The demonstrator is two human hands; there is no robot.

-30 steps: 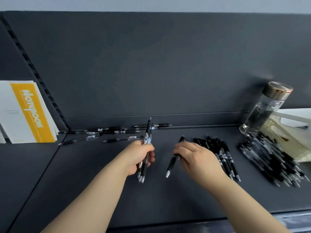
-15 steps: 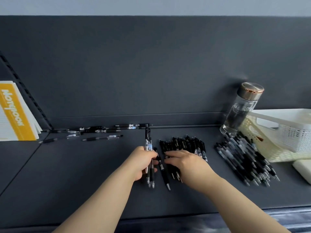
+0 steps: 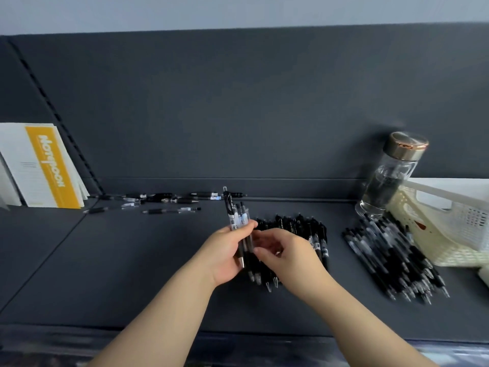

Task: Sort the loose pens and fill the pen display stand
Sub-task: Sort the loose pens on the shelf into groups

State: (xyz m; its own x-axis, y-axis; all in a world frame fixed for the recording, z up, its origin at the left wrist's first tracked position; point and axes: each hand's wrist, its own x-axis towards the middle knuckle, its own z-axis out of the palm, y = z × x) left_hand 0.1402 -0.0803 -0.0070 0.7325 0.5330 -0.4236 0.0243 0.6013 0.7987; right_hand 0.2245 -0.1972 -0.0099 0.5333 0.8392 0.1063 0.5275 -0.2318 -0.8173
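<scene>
**On the dark grey tabletop (image 3: 132,260): bundle may slip**

The left hand (image 3: 225,250) is gripping a small bundle of black-and-clear click pens (image 3: 238,221) upright, beside the row of black pens (image 3: 304,229). The right hand (image 3: 288,255) is hovering over that row, fingers half curled; whether it is pinching anything, I cannot tell. Tugging one pen free could spill the rest.

The right hand (image 3: 287,254), which held a single pen off to its own side a second ago, now touches the bundle of pens (image 3: 237,221) gripped by the left hand (image 3: 226,251).
</scene>
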